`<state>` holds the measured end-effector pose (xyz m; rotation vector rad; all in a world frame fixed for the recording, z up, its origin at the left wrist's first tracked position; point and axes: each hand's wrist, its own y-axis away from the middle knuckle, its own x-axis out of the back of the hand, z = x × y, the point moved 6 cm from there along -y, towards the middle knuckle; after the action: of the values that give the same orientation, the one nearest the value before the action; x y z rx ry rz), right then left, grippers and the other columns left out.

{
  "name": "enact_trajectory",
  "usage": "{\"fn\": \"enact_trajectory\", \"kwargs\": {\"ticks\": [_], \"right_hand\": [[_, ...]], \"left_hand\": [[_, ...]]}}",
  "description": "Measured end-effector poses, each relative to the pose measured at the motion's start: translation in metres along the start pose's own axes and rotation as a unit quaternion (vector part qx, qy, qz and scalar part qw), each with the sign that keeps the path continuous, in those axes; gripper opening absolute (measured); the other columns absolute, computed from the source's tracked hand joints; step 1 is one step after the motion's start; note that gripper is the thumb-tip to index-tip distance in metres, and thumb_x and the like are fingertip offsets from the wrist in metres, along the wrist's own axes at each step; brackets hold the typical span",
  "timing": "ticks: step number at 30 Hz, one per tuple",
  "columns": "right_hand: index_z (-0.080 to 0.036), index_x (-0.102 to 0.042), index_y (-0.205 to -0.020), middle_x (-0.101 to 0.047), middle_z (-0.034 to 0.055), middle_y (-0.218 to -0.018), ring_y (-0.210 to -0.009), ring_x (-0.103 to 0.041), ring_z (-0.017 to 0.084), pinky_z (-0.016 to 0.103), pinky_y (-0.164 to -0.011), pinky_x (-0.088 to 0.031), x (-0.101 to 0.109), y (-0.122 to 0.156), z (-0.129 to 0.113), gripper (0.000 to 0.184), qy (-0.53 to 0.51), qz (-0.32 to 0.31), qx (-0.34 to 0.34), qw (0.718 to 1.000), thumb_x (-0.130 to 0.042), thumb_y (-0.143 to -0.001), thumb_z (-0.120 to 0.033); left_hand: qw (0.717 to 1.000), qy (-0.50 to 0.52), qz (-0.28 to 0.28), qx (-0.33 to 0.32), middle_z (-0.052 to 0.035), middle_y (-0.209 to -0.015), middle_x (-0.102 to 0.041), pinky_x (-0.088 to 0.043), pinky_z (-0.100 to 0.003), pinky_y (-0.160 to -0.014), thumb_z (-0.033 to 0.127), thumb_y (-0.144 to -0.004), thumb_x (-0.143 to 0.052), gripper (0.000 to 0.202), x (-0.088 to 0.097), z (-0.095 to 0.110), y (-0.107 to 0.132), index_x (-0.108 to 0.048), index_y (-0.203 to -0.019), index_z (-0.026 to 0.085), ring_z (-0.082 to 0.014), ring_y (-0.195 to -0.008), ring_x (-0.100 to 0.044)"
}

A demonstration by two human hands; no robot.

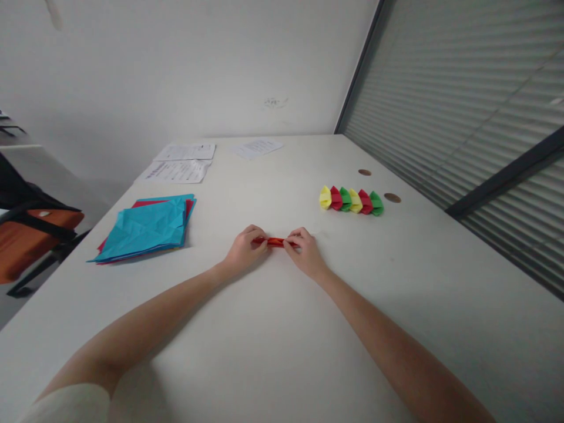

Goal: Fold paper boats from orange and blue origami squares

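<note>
A narrow folded strip of red-orange paper (276, 242) lies level between my two hands, low over the white table. My left hand (247, 248) pinches its left end, fingers closed. At the other end, the thumb and fingers of my right hand (305, 249) are closed on the paper as well. Both ends are partly hidden by my fingers. Beyond my right hand sits a row of folded paper pieces (351, 201) in yellow, red and green, pressed side by side. To the left is a stack of coloured paper sheets (147, 228), a creased blue one on top.
Printed sheets (178, 170) lie at the table's far left, and another printed sheet (258, 148) near the wall. Two round brown spots (392, 198) mark the table's right side. Window blinds (462, 106) border the right; an orange chair (39, 235) stands left.
</note>
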<state>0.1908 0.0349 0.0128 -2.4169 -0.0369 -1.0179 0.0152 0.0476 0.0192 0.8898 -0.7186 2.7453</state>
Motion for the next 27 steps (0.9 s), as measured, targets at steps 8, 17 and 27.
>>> {"fn": "enact_trajectory", "kwargs": {"ticks": [8,17,27], "right_hand": [[-0.022,-0.072,-0.079,-0.063,0.0028,-0.082,-0.082,-0.061,0.018,0.037,-0.082,-0.04,0.001,-0.001,0.006,0.016,0.038,-0.01,-0.011,0.999,-0.059,-0.089,-0.024],[-0.022,-0.069,-0.073,-0.066,0.0031,-0.083,-0.084,-0.057,0.02,0.039,-0.082,-0.035,0.005,0.0,0.002,0.017,0.085,0.003,0.003,0.996,-0.062,-0.087,-0.026],[-0.022,-0.069,-0.074,-0.065,0.0033,-0.083,-0.085,-0.06,0.019,0.039,-0.083,-0.036,0.004,0.0,0.002,0.018,0.067,-0.005,0.004,0.998,-0.058,-0.089,-0.026]], "left_hand": [[0.999,0.017,-0.004,-0.031,-0.005,-0.091,-0.063,-0.052,-0.027,-0.074,0.01,-0.077,-0.058,0.015,-0.002,0.0,0.001,-0.069,-0.083,0.018,-0.0138,-0.08,-0.062],[1.0,0.004,0.022,-0.021,-0.005,-0.087,-0.064,-0.053,-0.026,-0.069,0.021,-0.08,-0.063,0.009,0.001,0.001,0.002,-0.071,-0.076,0.017,-0.0128,-0.072,-0.063],[0.998,-0.018,0.014,-0.053,-0.0061,-0.087,-0.066,-0.053,-0.027,-0.069,0.023,-0.082,-0.063,0.012,0.0,0.008,0.005,-0.072,-0.078,0.018,-0.0136,-0.073,-0.063]]}}
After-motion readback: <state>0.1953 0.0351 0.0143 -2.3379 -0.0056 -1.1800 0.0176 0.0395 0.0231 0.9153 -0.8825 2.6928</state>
